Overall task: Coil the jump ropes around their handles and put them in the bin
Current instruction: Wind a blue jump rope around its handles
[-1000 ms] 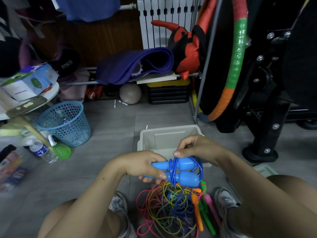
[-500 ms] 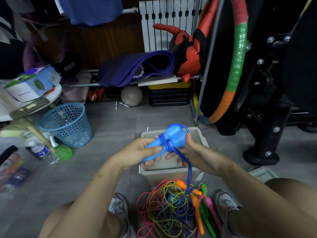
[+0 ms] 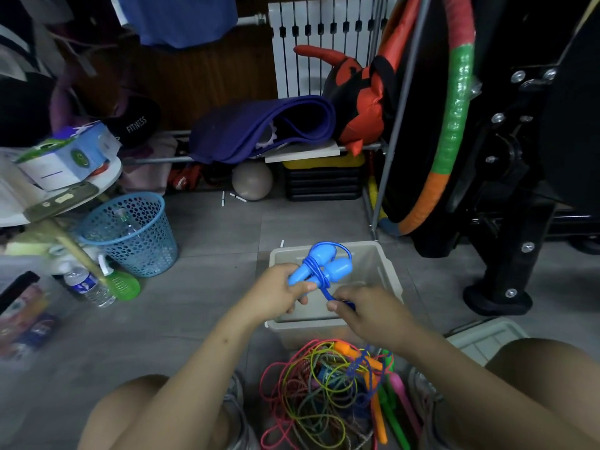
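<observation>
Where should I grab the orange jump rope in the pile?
Probably by the orange plastic handle poking out at the pile's top, coming from above. It is stiff and sits clear, while its cord is knotted into the tangled heap of coloured cords.

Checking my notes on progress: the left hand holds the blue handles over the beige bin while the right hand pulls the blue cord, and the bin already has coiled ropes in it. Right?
Not quite. In the head view the beige bin looks empty: no coiled ropes show inside. The rest holds: the left hand grips the blue handles over it, and the right hand pulls the blue cord.
</observation>
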{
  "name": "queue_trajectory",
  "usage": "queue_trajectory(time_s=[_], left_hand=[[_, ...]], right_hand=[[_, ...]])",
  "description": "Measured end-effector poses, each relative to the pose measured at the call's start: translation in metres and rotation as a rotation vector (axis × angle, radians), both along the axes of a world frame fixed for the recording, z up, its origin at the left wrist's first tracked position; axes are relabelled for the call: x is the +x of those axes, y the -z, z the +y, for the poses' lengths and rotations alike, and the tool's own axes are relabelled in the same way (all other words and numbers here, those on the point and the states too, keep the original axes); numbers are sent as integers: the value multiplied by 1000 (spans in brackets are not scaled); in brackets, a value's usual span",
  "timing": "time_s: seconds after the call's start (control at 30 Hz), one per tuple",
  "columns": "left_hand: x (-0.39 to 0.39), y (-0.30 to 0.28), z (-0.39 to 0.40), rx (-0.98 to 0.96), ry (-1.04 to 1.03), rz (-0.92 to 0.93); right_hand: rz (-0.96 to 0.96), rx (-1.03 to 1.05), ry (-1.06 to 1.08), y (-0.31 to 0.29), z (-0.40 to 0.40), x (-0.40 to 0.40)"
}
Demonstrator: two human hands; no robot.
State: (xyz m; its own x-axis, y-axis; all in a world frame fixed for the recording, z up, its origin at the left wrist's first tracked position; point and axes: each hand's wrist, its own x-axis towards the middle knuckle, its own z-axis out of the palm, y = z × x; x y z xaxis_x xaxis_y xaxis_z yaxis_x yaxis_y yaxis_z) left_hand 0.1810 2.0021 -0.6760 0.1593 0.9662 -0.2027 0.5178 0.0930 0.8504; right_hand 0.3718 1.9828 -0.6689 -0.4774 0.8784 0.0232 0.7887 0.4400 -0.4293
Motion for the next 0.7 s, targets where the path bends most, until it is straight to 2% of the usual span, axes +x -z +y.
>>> queue_trajectory(time_s=[0.1, 0.33, 0.47, 0.57, 0.63, 0.7], left_hand=[[6, 7, -1, 29, 71, 176], [20, 5, -8, 60, 286, 471], [19, -2, -10, 58, 344, 510], [21, -3, -14, 8, 434, 499], [22, -5, -16, -33, 453, 431], [19, -8, -15, -55, 459, 373]], right_hand=[[-70, 56, -41, -5, 0, 1], [-73, 61, -38, -12, 5, 2], [-142, 113, -25, -22, 9, -1], [-164, 64, 31, -32, 19, 1], [-97, -1, 18, -30, 26, 5], [63, -122, 3, -24, 32, 10]])
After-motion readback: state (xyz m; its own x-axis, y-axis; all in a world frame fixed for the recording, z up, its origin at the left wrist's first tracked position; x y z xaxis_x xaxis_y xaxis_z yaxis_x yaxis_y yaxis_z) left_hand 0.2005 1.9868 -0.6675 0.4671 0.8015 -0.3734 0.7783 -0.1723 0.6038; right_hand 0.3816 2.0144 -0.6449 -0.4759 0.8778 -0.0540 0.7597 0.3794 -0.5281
